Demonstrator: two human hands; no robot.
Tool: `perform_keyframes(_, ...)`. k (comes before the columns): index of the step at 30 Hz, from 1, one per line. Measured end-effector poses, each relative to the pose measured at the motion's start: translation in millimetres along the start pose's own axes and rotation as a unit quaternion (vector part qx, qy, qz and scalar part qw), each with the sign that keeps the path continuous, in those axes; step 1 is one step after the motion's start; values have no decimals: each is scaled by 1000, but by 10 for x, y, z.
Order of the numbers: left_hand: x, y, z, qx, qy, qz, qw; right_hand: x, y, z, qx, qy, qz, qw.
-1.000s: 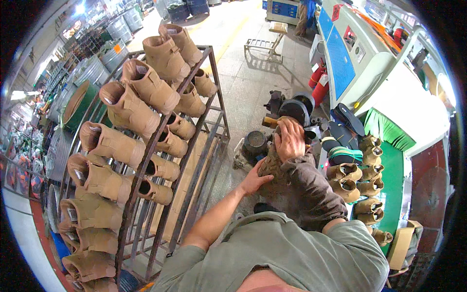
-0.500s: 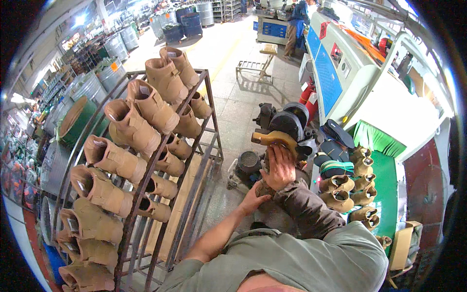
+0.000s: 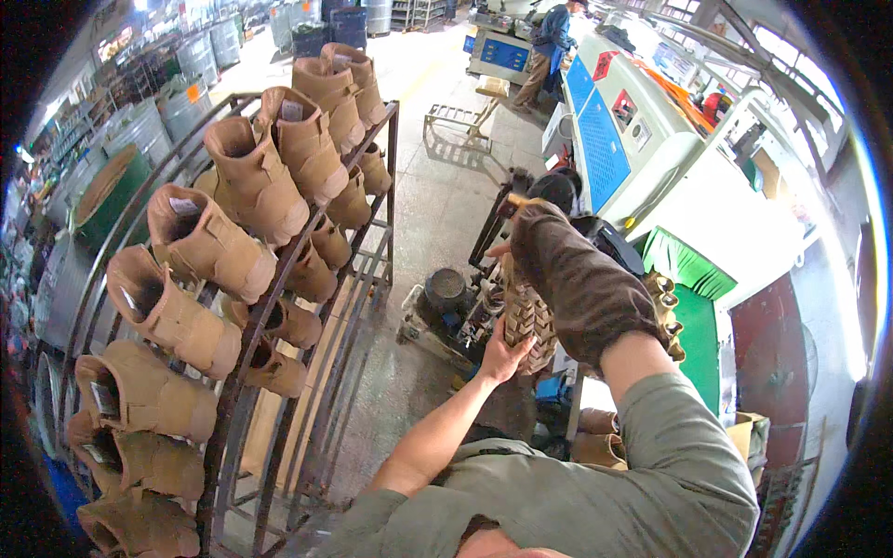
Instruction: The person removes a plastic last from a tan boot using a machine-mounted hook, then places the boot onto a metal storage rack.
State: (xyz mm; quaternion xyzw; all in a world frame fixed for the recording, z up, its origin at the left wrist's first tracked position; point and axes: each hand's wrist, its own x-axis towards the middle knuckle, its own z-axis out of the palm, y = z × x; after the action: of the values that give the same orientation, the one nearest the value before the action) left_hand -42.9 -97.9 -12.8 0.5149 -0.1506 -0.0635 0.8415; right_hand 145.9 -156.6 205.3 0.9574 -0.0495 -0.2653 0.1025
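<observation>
A tan boot (image 3: 528, 321) is tilted in front of me, its lugged sole turned toward my view. Closed around its near end, my left hand (image 3: 505, 355) has its thumb against the sole's edge. The brown sleeve on my right forearm hides most of my right hand (image 3: 499, 249). Only a bit of finger shows, at the boot's far end, where the hand appears to grip it. Beyond the boot stands a grinding machine with dark round housings (image 3: 560, 189); the sleeve covers much of it. A motor (image 3: 446, 290) sits low beside the boot.
A metal rack (image 3: 244, 409) on my left carries several tan boots (image 3: 251, 177) on tiers. To the right, more boots (image 3: 664, 307) stand on a green surface (image 3: 699, 344) beside a white and blue machine (image 3: 605, 126). A stool (image 3: 465, 121) and another person (image 3: 549, 51) are farther off.
My right forearm has risen and swung forward, its sleeve now covering the hand. The boot has turned so its sole shows. My left hand has moved slightly right and upward. The view has shifted.
</observation>
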Motion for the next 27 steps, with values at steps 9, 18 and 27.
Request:
perform_keyframes(9, -58, 11, -134, 182, 4, -36, 983, -124, 333, 308, 39, 31, -54, 997)
perform_keyframes(18, -523, -66, -425, 503, -154, -87, 846, -1048, 1198, 1903, 432, 55, -121, 892)
perform_keyframes(27, 508, -45, -337, -239, -78, -361, 898, -573, 1983, 3593, 544, -47, -133, 827)
